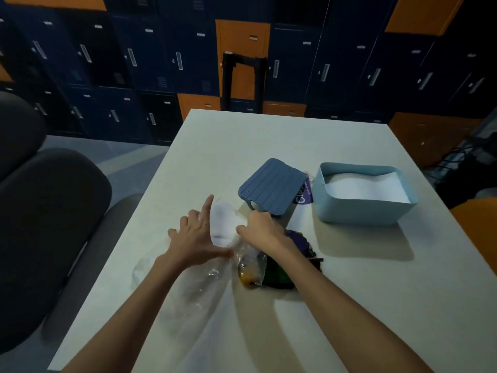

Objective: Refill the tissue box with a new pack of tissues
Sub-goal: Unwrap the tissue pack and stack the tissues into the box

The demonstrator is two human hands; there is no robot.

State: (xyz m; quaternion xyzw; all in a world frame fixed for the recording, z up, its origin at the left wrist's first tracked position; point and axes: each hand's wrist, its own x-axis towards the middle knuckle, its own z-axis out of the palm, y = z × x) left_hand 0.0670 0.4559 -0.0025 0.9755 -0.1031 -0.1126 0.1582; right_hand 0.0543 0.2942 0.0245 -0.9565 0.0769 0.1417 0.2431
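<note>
A light blue tissue box [360, 212] stands open at the right of the table with white tissues [363, 185] inside. Its dark blue ribbed lid [271, 184] lies tilted to the left of the box. A small stack of white tissues [222, 224] lies between my hands, partly in clear plastic wrap [204, 281]. My left hand [196, 235] is spread with straight fingers against the stack's left side. My right hand [259, 228] is curled at the stack's right side, pinching the tissues or the wrap; which one is unclear.
A purple pack wrapper [305, 193] peeks out under the lid. Crumpled dark, green and orange wrappers [271, 270] lie under my right forearm. A dark chair [45, 224] stands left of the white table [349, 292]. Blue and orange lockers [161, 63] line the back.
</note>
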